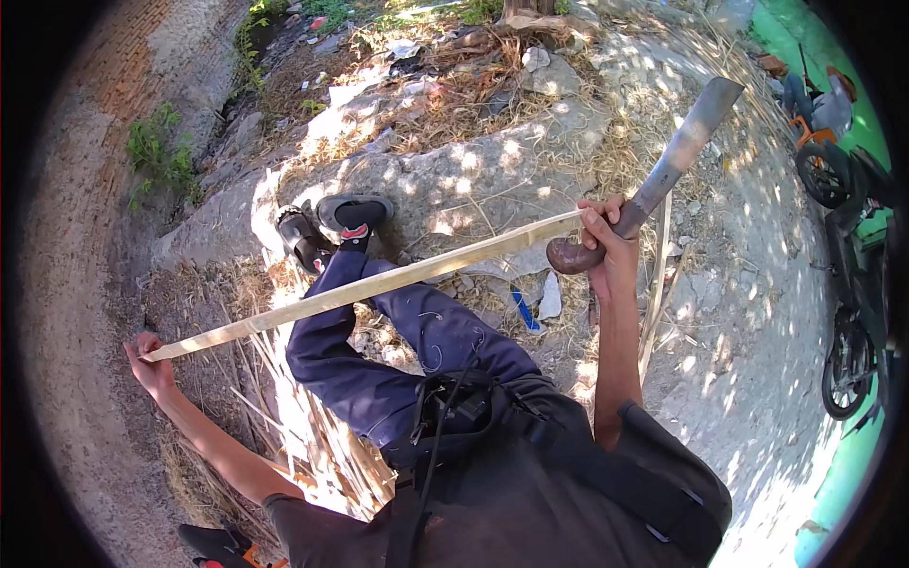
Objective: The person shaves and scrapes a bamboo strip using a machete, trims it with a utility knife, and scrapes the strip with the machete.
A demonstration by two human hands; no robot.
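Observation:
A long, pale strip of split bamboo [379, 285] stretches across in front of me above my legs, its right end higher in view than its left. My left hand [151, 367] is closed around the strip's left end, out at the far left. My right hand [614, 248] grips a machete [684, 147] by its dark, curved wooden handle, and the blade points up and to the right. The strip's right end is pinched in the fingers of that same hand, beside the handle.
Loose pale strips [327, 450] lie in a pile by my left side. A blue scrap [525, 310] rests on the ground beyond my legs. A low stone ledge [445, 194] runs past my shoes. Motorbikes [847, 303] stand at right by a green wall; a brick wall [114, 76] rises at left.

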